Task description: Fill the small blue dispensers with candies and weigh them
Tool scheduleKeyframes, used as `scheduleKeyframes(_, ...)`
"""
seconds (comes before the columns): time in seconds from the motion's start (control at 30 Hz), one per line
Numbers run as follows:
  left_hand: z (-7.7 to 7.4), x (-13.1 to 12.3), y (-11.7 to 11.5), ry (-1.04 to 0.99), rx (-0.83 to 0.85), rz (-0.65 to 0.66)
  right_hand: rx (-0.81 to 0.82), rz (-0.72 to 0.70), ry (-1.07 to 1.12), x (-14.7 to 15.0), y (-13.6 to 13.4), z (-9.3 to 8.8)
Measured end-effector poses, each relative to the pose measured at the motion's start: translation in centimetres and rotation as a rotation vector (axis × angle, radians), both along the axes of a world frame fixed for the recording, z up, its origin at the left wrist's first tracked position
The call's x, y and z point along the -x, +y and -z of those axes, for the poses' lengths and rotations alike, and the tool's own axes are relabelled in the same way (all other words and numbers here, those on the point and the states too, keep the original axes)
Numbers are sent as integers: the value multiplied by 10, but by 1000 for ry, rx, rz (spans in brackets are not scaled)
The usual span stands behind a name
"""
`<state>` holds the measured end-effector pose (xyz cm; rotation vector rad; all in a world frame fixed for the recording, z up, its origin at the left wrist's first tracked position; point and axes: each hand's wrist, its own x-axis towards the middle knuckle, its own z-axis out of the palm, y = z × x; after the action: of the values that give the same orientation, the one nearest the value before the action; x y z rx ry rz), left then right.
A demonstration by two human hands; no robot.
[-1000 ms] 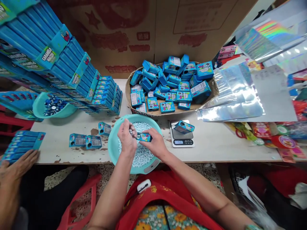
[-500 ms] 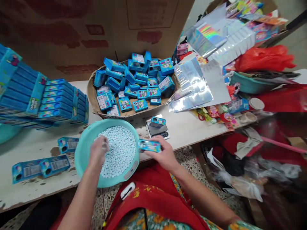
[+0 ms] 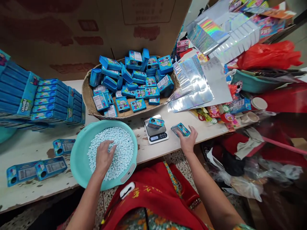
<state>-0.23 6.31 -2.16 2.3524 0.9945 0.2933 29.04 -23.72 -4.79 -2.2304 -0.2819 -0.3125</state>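
Note:
My left hand (image 3: 105,156) is over the small pale blue candies (image 3: 122,151) in the turquoise bowl (image 3: 78,159), fingers apart and curved down, with nothing seen in them. To the right, my right hand (image 3: 189,140) is at a small blue candy box (image 3: 181,129) lying on the table. Its thumb overlaps the box's near edge and the other fingers spread past its right end. Between the bowl and that box, a digital scale (image 3: 158,138) carries another blue candy box (image 3: 156,122).
A cardboard tray (image 3: 87,103) piled with blue boxes stands behind the scale. Stacked blue boxes (image 3: 51,102) rise at left, with several single boxes (image 3: 51,167) in front. Shiny holographic sheets (image 3: 192,86) lie right of the tray. The table's front edge (image 3: 153,158) runs before me.
My right hand has carried the box from the bowl's rim rightward to the table beyond the scale, and its fingers have spread. My left hand's closed fingers have opened over the candies.

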Motion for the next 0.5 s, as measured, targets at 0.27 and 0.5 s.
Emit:
scheduleKeyframes(0.27, -21, -19, -19, -198, 208, -231, -64, -423, 147, 18, 89, -19)
scheduleKeyframes(0.5, -64, -52, -32, -658, 995, -532, -67, -746, 144, 46, 123, -99)
